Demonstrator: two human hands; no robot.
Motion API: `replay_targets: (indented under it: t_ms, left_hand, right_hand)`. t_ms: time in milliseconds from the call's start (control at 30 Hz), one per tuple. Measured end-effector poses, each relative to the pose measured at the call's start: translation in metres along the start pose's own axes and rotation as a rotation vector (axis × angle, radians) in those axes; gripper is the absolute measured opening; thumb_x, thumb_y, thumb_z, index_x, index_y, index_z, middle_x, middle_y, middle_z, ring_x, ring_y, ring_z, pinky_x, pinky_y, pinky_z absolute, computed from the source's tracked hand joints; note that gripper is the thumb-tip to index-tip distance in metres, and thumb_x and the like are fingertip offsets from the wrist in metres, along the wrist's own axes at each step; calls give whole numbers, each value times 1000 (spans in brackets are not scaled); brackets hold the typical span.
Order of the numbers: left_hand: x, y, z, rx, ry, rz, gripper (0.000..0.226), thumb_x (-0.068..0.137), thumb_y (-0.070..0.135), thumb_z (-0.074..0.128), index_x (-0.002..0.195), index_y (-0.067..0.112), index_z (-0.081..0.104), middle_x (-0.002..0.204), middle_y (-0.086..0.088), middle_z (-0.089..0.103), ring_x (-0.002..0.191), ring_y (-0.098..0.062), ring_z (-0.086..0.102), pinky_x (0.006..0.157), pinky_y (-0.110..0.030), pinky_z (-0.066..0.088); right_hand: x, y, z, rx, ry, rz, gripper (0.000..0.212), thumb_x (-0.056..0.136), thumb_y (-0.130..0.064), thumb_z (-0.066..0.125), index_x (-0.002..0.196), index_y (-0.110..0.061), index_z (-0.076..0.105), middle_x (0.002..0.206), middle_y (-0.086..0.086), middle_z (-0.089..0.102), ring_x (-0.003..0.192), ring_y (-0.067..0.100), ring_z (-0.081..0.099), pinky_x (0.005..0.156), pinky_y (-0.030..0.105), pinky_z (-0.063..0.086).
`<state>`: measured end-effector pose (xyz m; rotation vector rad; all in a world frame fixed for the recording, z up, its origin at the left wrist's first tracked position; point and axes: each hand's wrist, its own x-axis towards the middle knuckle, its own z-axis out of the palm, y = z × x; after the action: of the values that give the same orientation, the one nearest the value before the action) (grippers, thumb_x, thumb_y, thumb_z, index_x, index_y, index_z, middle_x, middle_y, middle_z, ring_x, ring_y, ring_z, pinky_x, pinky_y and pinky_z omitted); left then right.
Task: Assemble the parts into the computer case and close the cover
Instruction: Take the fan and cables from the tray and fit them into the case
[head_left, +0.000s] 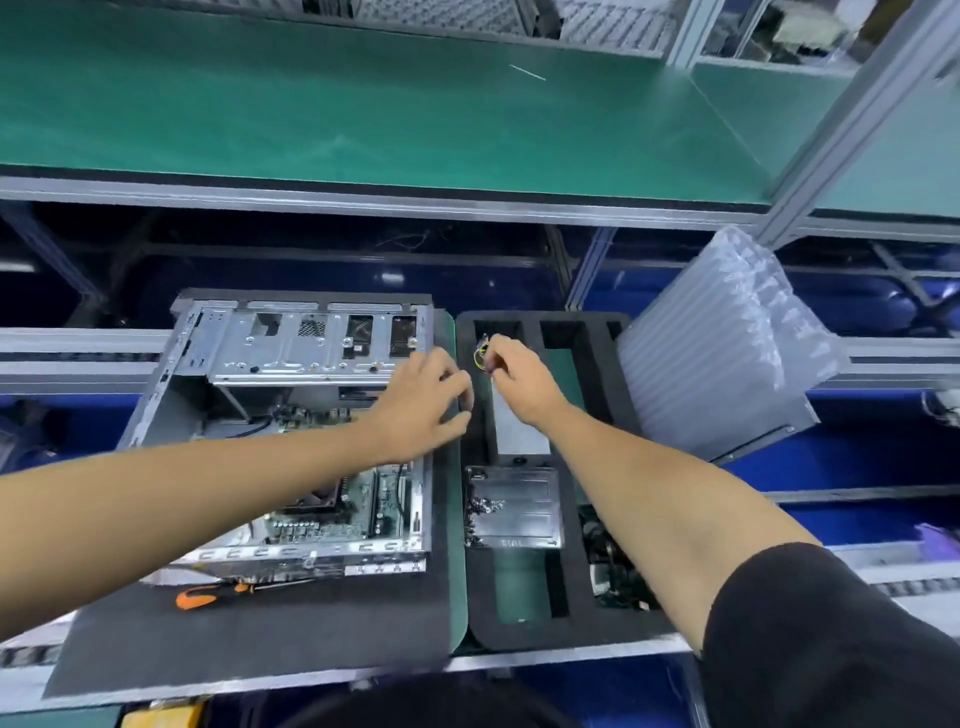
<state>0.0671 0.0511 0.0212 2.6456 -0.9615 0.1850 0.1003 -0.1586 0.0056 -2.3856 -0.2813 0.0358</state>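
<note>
The open metal computer case (291, 364) lies on a dark mat, with its motherboard (337, 514) showing inside. To its right sits a black foam tray (597, 395) with cut-out slots. A grey power supply (519, 426) lies in the tray's upper slot, and a bundle of yellow and black wires (482, 353) rises from its far end. My right hand (519, 379) pinches those wires. My left hand (426, 400) reaches over the case's right edge to the tray's left rim, fingers curled; whether it holds anything is hidden. A black drive bracket (514, 506) lies lower in the tray.
An orange-handled screwdriver (218, 595) lies on the mat in front of the case. A clear air-cushion bag (727, 343) leans at the right of the tray. More parts (613, 566) fill the tray's right slot. A green shelf (363, 114) runs above.
</note>
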Motion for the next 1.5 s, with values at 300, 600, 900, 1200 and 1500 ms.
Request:
replay_targets:
  t_ms: [300,600,900,1200,1500]
  left_hand:
    - [41,81,69,301,-503,317,41,94,52,50,122,22,53,120,-6,49,111,-28,44,97,-42,36]
    - [36,103,98,304,-609,281,35,93,48,49,119,25,54,116,-4,50,109,-26,44,95,-38,35]
    - [29,107,101,253,-621,256,29,91,47,52,113,29,57,111,0,52,108,-24,45,96,-38,36]
    - [32,128,109,89,-644,169,41,94,52,57,118,19,51,116,-3,54,110,-25,42,94,-38,32]
    - [43,160,125,-436,-652,-296,105,82,59,74,156,10,17,154,-13,31,141,-31,33,115,-48,33]
  right_hand:
    - [-110,112,-56,-247,-326,111,4,95,-16,50,99,-14,50,97,6,56,89,26,52,81,45,47]
    - [-165,163,-22,-867,-932,215,76,99,-51,52,159,-14,23,150,14,50,144,33,34,118,48,23]
    - [-129,147,-56,-583,-927,226,24,84,-4,44,71,-20,57,81,2,64,84,28,55,73,32,43]
    - [-95,131,-84,-143,-972,338,27,76,12,39,59,-4,52,78,8,70,50,5,44,45,9,35]
    - [-74,122,-117,88,-920,440,29,76,2,39,72,-8,66,53,-1,41,49,14,28,52,28,25]
